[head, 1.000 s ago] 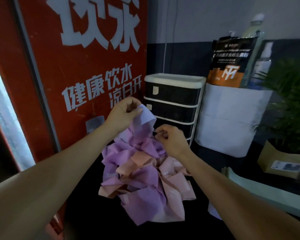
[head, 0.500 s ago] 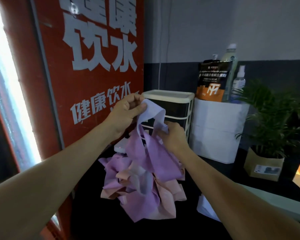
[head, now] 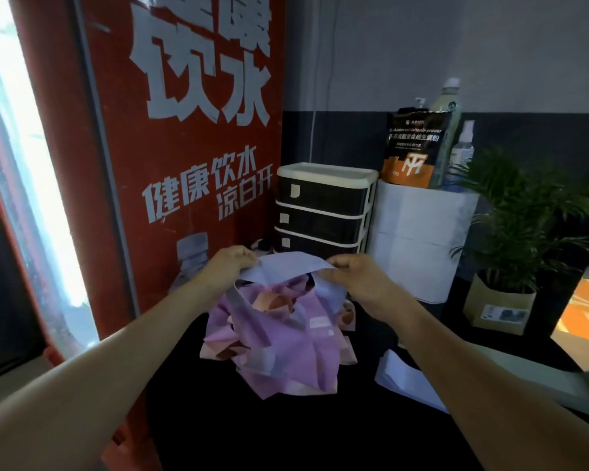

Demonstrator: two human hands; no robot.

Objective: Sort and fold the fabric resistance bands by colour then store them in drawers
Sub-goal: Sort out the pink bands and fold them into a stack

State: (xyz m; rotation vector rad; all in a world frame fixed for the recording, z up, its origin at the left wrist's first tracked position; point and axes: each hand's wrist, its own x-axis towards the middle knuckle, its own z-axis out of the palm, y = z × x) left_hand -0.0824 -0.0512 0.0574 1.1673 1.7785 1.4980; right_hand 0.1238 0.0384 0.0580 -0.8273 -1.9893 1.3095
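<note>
1. Lavender band (head: 288,265): one pale fabric loop, stretched level between both hands above the pile, far middle of the dark table (head: 320,430).
2. Left hand (head: 233,265): fingers curled, pinching the band's left end; forearm reaches in from the near left.
3. Right hand (head: 352,273): fingers curled round the band's right end; forearm reaches in from the near right.
4. Pile of bands (head: 279,338): purple and pink loops, tangled, on the table just under the hands.
5. Change: half a second ago the left hand held the band high with the loop hanging; now both hands sit lower and level, well apart, with the band spread wide.
6. Drawer unit (head: 323,207): three dark drawers, cream frame, all closed, just beyond the hands; small labels unreadable.
7. Red panel (head: 191,164), left: white writing "健康饮水 凉白开".
8. Black-and-orange pouch (head: 413,147), far right, on a white box (head: 419,232): small print blurred.
9. Potted plant (head: 524,226), right.
</note>
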